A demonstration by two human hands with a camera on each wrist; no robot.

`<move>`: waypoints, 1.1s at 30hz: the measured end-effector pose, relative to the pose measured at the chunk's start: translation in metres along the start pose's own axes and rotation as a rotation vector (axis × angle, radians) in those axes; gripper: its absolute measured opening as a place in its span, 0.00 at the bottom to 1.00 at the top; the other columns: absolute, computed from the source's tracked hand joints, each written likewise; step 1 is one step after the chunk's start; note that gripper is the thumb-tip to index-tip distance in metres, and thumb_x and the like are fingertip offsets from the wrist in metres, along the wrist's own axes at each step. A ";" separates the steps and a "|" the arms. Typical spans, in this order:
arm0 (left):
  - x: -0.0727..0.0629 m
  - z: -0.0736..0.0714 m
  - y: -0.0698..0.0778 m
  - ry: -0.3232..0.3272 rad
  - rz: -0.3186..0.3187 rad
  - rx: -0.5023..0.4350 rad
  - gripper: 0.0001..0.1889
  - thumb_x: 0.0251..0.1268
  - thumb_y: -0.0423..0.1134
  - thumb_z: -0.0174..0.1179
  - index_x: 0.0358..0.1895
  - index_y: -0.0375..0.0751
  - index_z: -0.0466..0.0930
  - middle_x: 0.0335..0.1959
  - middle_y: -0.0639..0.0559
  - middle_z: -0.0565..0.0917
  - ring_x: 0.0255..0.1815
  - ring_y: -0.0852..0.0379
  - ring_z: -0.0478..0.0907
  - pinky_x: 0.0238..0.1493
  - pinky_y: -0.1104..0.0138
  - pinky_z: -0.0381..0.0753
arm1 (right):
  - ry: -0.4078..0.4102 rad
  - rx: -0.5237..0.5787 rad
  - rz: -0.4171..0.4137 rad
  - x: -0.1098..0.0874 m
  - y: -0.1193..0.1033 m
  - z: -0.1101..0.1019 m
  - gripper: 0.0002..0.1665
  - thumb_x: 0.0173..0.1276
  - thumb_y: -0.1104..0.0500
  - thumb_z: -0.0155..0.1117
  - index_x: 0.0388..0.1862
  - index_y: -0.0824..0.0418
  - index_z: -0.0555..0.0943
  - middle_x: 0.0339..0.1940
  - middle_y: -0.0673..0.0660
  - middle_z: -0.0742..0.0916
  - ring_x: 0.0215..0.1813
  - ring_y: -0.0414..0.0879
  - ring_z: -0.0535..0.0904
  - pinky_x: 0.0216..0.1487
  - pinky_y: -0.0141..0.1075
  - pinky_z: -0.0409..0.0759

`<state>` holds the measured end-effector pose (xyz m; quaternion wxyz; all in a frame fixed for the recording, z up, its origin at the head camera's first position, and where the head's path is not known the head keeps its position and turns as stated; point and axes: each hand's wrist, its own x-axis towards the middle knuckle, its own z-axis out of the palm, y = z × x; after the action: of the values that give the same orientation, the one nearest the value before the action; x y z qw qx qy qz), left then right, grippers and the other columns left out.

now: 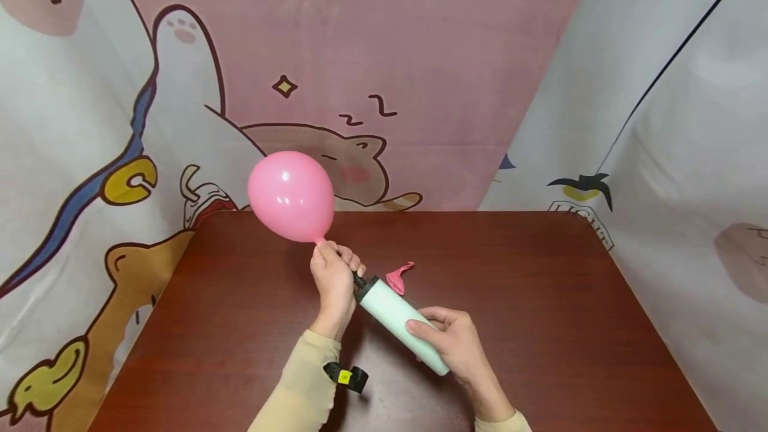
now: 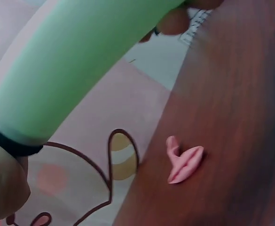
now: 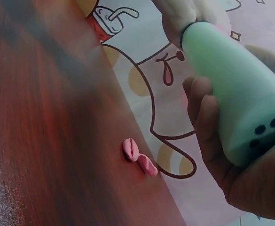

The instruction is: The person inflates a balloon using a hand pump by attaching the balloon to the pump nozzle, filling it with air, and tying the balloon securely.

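Observation:
A partly inflated pink balloon [image 1: 291, 195] rises above my left hand [image 1: 334, 282], its neck running down to the curled fingers. That hand grips the balloon neck around the black nozzle end of a mint-green hand pump [image 1: 399, 322]. My right hand [image 1: 453, 342] holds the pump's lower body, thumb on top and fingers beneath. The right wrist view shows the pump's end with dark holes near the palm. In the left wrist view the green pump body [image 2: 76, 66] fills the upper left. The nozzle tip inside the balloon neck is hidden by the left hand.
A limp, uninflated pink balloon [image 1: 399, 279] lies on the brown wooden table [image 1: 528, 272] just beyond the pump. A black strap device with a yellow label [image 1: 346, 377] sits at the left wrist. Behind the table hangs a cartoon-printed cloth [image 1: 450, 85].

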<state>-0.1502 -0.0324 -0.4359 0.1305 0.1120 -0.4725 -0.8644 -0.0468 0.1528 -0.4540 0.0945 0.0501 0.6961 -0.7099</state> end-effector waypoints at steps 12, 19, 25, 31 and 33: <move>0.033 -0.015 0.038 0.048 0.065 -0.071 0.17 0.88 0.43 0.33 0.32 0.45 0.61 0.17 0.54 0.66 0.15 0.61 0.64 0.15 0.71 0.67 | -0.083 -0.045 -0.040 -0.015 0.003 -0.035 0.20 0.67 0.64 0.72 0.51 0.78 0.83 0.30 0.54 0.91 0.22 0.47 0.85 0.25 0.41 0.86; 0.027 -0.015 0.028 0.085 0.044 -0.044 0.17 0.88 0.45 0.33 0.34 0.46 0.61 0.18 0.54 0.66 0.15 0.62 0.64 0.15 0.72 0.67 | -0.047 -0.046 -0.020 -0.011 0.004 -0.024 0.19 0.65 0.64 0.73 0.49 0.77 0.84 0.28 0.56 0.90 0.20 0.47 0.84 0.22 0.41 0.85; 0.007 -0.007 0.007 0.020 -0.028 -0.023 0.16 0.87 0.42 0.33 0.34 0.43 0.61 0.18 0.53 0.66 0.16 0.61 0.64 0.16 0.71 0.67 | -0.004 0.000 -0.024 -0.004 0.001 0.003 0.19 0.64 0.63 0.74 0.48 0.76 0.84 0.28 0.61 0.90 0.19 0.47 0.83 0.22 0.40 0.84; 0.005 -0.009 0.008 0.009 -0.018 0.002 0.17 0.87 0.43 0.34 0.33 0.43 0.62 0.18 0.53 0.66 0.16 0.60 0.64 0.16 0.71 0.67 | -0.017 0.031 -0.013 -0.001 0.000 0.012 0.20 0.66 0.64 0.73 0.50 0.77 0.84 0.30 0.65 0.90 0.19 0.47 0.83 0.24 0.39 0.85; 0.009 -0.012 0.014 0.008 -0.011 -0.016 0.17 0.87 0.43 0.33 0.33 0.44 0.62 0.18 0.53 0.66 0.15 0.61 0.64 0.15 0.71 0.67 | -0.029 0.026 -0.019 -0.002 0.000 0.010 0.20 0.66 0.64 0.73 0.50 0.78 0.83 0.30 0.65 0.90 0.19 0.47 0.84 0.24 0.40 0.85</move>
<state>-0.1537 -0.0519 -0.4310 0.1284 0.1171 -0.4644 -0.8684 -0.0447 0.1428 -0.4539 0.0971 0.0347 0.6859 -0.7204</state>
